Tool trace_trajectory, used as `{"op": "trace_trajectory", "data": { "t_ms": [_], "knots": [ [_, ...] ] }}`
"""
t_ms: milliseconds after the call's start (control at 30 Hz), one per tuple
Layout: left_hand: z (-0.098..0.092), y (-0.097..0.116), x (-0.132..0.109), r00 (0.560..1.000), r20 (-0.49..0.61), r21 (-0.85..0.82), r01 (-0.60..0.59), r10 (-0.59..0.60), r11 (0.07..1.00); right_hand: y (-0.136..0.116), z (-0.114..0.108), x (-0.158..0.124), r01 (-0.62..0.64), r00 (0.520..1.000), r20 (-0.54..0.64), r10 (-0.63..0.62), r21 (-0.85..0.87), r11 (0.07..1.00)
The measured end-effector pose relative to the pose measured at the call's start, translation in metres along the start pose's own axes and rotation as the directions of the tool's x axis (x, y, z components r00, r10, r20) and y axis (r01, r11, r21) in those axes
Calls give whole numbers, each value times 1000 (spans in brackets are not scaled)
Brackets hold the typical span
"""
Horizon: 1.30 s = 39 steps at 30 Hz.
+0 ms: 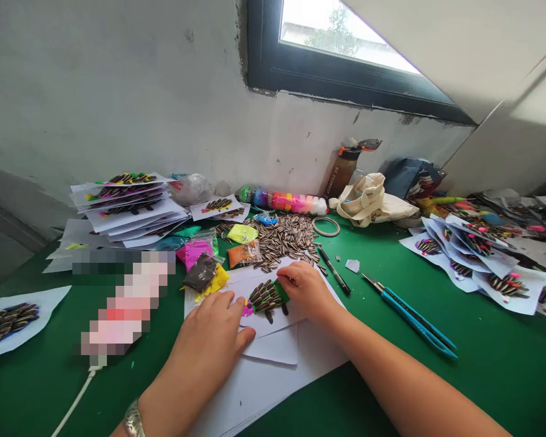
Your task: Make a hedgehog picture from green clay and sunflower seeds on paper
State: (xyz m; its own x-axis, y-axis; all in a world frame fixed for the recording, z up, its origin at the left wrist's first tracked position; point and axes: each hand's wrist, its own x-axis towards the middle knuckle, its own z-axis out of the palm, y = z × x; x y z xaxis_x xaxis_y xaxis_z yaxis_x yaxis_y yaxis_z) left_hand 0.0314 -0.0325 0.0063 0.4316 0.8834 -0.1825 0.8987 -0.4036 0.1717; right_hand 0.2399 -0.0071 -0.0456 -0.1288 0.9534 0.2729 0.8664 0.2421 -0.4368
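Observation:
Sunflower seeds in overlapping rows make an animal shape (266, 297) on a white paper sheet (273, 328), with green clay between them and a pink head. My left hand (213, 331) lies on the sheet's left side, fingers stretched out, fingertips close to the pink head. At the shape's right end, where green clay lies bare, my right hand (308, 290) pinches thumb and forefinger together. Whatever those fingertips hold is hidden. Just beyond the sheet spreads a pile of loose sunflower seeds (286, 237).
Clay packets, one magenta (195, 250), one orange (243, 254), lie left of the seeds. Right of them are a black pen (334, 270) and blue tweezers (414, 318). Finished seed pictures (136, 209) are stacked at left, more (477, 249) at right. A bottle (343, 170) stands by the wall.

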Motion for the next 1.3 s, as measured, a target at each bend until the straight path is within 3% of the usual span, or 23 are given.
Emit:
{"op": "trace_trajectory", "data": {
  "t_ms": [467, 867, 1033, 1300],
  "knots": [
    [0, 0, 1, 1000, -4, 7, -8, 8, 1000, 1, 6, -4, 80, 997, 9, -80, -84, 993],
    [-1, 0, 2, 1000, 13, 27, -2, 2, 1000, -1, 9, -4, 109, 994, -5, -109, -30, 994],
    [-1, 0, 1, 1000, 10, 38, 0, -1, 999, 3, 3, -5, 37, 997, -73, -37, -2, 999],
    [-2, 1, 1, 1000, 10, 28, 1, -1, 1000, 2, 2, -4, 19, 1000, -18, -20, -32, 999]
  ]
}}
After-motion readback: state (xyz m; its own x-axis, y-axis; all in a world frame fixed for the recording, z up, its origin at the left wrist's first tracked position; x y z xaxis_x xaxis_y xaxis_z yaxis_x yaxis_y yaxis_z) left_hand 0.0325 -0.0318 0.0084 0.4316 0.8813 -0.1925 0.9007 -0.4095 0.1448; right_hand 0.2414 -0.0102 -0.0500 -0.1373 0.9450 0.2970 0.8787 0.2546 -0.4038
